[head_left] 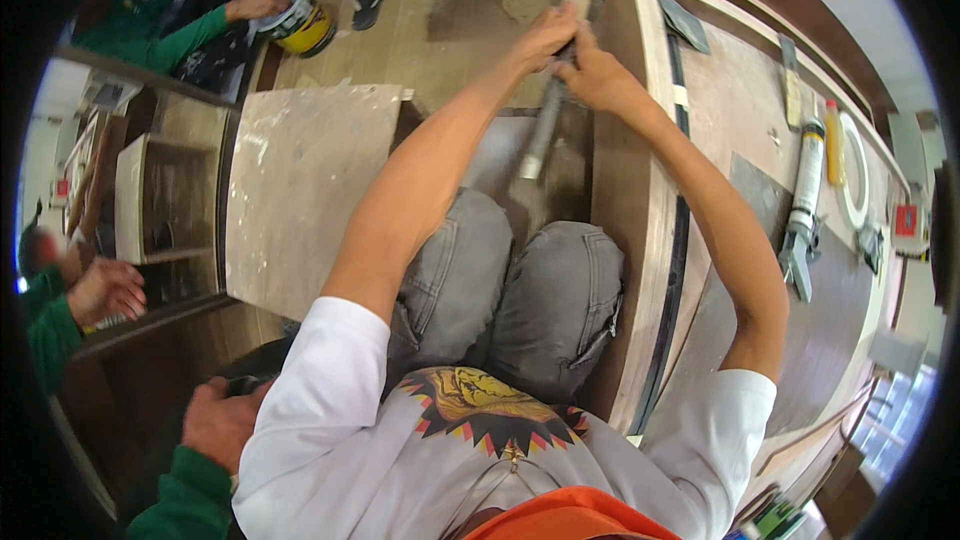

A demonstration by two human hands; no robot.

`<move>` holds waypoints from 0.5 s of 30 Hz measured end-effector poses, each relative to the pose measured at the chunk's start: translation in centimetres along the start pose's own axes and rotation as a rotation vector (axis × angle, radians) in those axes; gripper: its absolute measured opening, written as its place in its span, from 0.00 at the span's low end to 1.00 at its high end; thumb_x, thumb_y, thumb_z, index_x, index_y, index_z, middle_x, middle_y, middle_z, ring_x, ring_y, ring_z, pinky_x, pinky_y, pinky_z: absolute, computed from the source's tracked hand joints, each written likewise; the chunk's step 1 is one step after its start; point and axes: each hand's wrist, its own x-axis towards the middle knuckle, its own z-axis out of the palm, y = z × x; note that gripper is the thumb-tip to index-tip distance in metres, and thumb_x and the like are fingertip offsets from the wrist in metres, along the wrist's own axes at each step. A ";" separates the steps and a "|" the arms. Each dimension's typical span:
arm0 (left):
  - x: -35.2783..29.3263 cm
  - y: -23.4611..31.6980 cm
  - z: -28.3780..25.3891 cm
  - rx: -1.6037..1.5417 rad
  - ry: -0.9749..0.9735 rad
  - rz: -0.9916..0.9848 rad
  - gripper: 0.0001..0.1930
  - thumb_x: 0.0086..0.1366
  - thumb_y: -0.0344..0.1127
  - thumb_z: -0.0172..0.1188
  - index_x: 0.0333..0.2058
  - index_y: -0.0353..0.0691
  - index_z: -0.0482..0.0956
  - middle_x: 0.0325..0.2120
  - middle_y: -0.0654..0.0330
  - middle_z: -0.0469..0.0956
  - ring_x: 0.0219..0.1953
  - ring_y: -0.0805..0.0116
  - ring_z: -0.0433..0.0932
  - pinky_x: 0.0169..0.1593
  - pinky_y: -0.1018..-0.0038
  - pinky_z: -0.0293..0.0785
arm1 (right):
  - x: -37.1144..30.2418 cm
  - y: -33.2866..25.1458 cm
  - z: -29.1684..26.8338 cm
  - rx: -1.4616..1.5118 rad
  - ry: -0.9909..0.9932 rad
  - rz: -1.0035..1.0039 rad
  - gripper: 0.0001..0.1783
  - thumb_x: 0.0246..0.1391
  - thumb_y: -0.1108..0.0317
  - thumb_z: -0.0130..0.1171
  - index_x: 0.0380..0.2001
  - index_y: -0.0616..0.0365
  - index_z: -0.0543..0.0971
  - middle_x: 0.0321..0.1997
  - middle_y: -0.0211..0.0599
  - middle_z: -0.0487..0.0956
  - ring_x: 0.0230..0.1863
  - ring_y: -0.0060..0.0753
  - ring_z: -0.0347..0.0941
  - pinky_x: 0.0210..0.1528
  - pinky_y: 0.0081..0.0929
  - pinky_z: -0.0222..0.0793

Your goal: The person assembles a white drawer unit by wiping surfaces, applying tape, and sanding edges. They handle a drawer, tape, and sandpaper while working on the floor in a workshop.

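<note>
Both my arms reach forward past my knees, and my hands meet around a long grey rod-like tube (544, 130) with a paler end. My left hand (548, 37) is closed on its upper part. Just beside it, my right hand (600, 72) is closed around the same tube, fingers partly hidden. The tube slants, its lower end hanging above the gap between my knees and its upper end near a white cabinet base. Close to my right hand stands the edge of a wooden panel (628, 140). I cannot make out the tube's exact kind.
Right, a wooden work surface (710, 120) carries a caulking gun (803, 205), a yellow-orange bottle (833, 145) and a white tape roll (853, 170). Left is a pale wooden box (305, 180). A green-sleeved co-worker's hand (222, 425) is beside me; another green-sleeved arm reaches a bucket (303, 25).
</note>
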 end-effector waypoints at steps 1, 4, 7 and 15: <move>0.1 1.7 0.6 0.021 0.002 -0.194 0.36 0.77 0.62 0.37 0.52 0.27 0.74 0.39 0.45 0.80 0.41 0.56 0.78 0.46 0.56 0.73 | -0.8 -0.1 -0.5 -0.063 -0.027 0.024 0.28 0.67 0.60 0.56 0.61 0.65 0.64 0.44 0.64 0.82 0.46 0.62 0.82 0.49 0.54 0.77; -0.9 2.6 2.0 0.003 0.086 -0.431 0.36 0.79 0.60 0.33 0.53 0.28 0.74 0.44 0.45 0.80 0.43 0.56 0.78 0.49 0.54 0.72 | -4.0 -4.1 -3.1 -0.170 -0.087 0.043 0.30 0.65 0.57 0.57 0.60 0.69 0.65 0.42 0.67 0.82 0.47 0.68 0.80 0.51 0.58 0.74; -0.9 0.3 2.8 0.006 0.141 -0.379 0.31 0.80 0.58 0.33 0.49 0.33 0.73 0.37 0.52 0.76 0.37 0.60 0.76 0.43 0.57 0.71 | -5.3 -4.5 -3.3 -0.135 -0.070 -0.015 0.33 0.64 0.58 0.58 0.63 0.71 0.64 0.40 0.64 0.83 0.46 0.67 0.80 0.50 0.57 0.75; 0.0 3.6 3.4 -0.282 0.071 -0.485 0.24 0.80 0.57 0.36 0.39 0.42 0.69 0.24 0.63 0.70 0.30 0.70 0.74 0.32 0.67 0.72 | -6.0 -4.7 -1.9 0.101 0.367 -0.377 0.22 0.60 0.68 0.59 0.57 0.62 0.74 0.36 0.53 0.83 0.37 0.58 0.82 0.40 0.48 0.78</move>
